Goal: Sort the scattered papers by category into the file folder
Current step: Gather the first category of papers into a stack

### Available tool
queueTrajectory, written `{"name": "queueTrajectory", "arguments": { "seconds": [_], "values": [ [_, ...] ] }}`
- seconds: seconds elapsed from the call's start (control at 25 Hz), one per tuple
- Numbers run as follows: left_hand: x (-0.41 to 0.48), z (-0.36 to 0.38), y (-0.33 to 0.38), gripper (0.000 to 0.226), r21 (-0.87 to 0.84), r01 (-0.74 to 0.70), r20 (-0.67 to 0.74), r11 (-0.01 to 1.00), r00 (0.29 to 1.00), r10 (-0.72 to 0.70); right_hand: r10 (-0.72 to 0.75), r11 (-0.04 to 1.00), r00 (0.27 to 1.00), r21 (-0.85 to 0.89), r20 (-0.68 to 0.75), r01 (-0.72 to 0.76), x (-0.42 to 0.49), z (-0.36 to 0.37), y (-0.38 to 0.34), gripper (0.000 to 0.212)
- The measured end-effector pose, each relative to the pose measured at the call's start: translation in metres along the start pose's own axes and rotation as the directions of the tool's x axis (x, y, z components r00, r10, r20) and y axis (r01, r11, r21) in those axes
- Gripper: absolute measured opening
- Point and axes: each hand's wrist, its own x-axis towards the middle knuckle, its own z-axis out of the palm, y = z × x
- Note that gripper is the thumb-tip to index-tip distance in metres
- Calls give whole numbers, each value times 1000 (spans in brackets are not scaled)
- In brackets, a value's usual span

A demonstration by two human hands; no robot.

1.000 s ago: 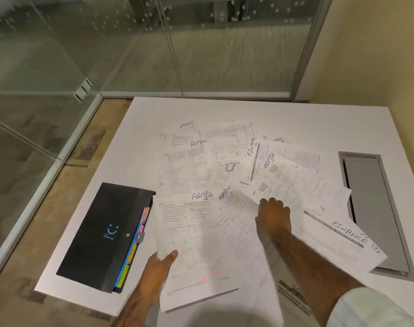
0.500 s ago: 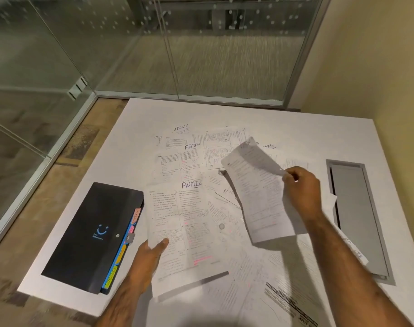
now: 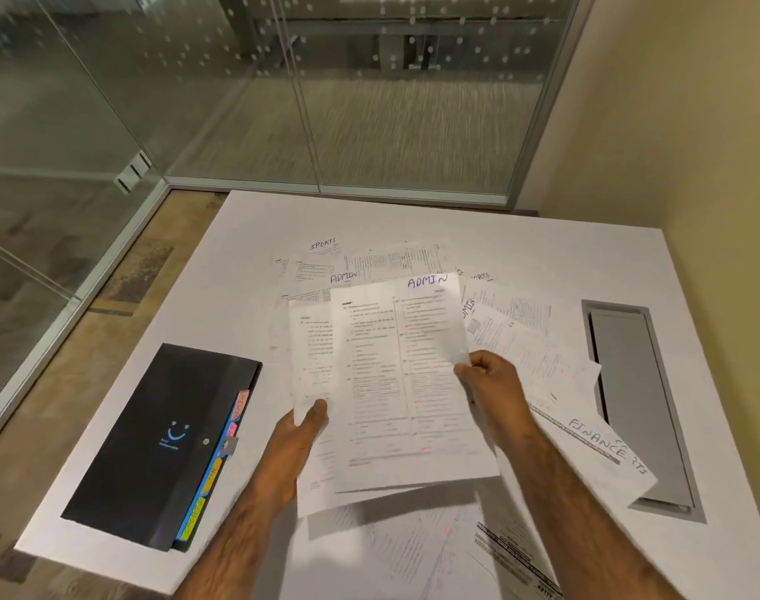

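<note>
Nearest, a few loose papers (image 3: 430,543) lie on the table (image 3: 521,244) under both forearms, not yet sorted. Just above them the left hand (image 3: 298,443) grips the lower left corner of a printed sheet (image 3: 313,352), thumb on top, fingers hidden beneath. The right hand (image 3: 492,383) pinches the right edge of the ADMIN sheet (image 3: 412,383), thumb and curled fingers clamped on the paper. The two sheets overlap, the ADMIN sheet in front, both lifted off the table. I judge they are being squared into one pile for a single category before filing.

The file folder (image 3: 153,443) lies shut at the left, near the left hand, its coloured tabs (image 3: 209,482) showing along its right edge. It would need opening, and both hands are busy.

To the right a FINANCE sheet (image 3: 585,430) overlaps a grey hatch (image 3: 633,383) set in the table. Farther off lie another ADMIN page (image 3: 343,278) and a SPORTS sheet (image 3: 324,249), partly covered by others. Beyond stands a glass wall (image 3: 369,101).
</note>
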Motion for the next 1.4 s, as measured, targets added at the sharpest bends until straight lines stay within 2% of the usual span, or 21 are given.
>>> {"name": "queueTrajectory", "arguments": {
  "seconds": [0.08, 0.12, 0.16, 0.24, 0.32, 0.4, 0.56, 0.64, 0.72, 0.8, 0.92, 1.08, 1.24, 1.4],
  "values": [
    [1, 1, 4, 84, 13, -41, 37, 999, 999, 40, 38, 999, 999, 9, 22, -38, 2, 6, 17, 8],
    [2, 1, 5, 84, 20, -49, 51, 999, 998, 48, 57, 998, 997, 21, 48, -58, 0, 8, 22, 3],
    [3, 3, 6, 72, 24, -53, 59, 998, 997, 51, 74, 995, 995, 58, 72, -79, -2, 10, 25, 7],
    [2, 7, 9, 40, 32, -52, 53, 998, 997, 50, 111, 977, 980, 165, 163, -138, -6, 11, 23, 28],
    [1, 8, 10, 31, 62, -80, 78, 995, 994, 75, 123, 974, 947, 149, 298, -173, -10, 11, 18, 35],
    [-5, 13, 18, 30, 138, -142, 106, 980, 986, 128, 122, 989, 927, 41, 354, -145, -15, 11, 14, 33],
    [-6, 20, 23, 25, 234, -285, 10, 930, 957, 290, -66, 997, 978, -27, 199, 72, -26, 16, 8, 27],
    [-3, 22, 20, 19, 206, -282, -68, 937, 951, 302, -180, 978, 975, -86, 131, 192, -28, 15, 8, 24],
    [-3, 28, 19, 25, 207, -259, -107, 943, 952, 285, -236, 958, 964, -135, 125, 252, -30, 12, 12, 22],
    [0, 34, 14, 14, 180, -293, -68, 939, 949, 309, -225, 957, 967, -161, 123, 243, -34, 6, 17, 26],
    [3, 45, 3, 32, 204, -333, -9, 921, 940, 342, -182, 962, 977, -188, 110, 200, -35, -1, 33, 33],
    [7, 53, -8, 33, 246, -376, -2, 893, 921, 388, -170, 957, 985, -234, 33, 173, -37, -8, 40, 27],
    [6, 50, -12, 34, 212, -348, -22, 913, 932, 361, -209, 954, 977, -208, 48, 215, -40, -14, 38, 30],
    [7, 52, -30, 32, 277, -289, -35, 917, 950, 310, -120, 939, 990, -315, 73, 137, -37, -16, 48, 33]
  ]
}}
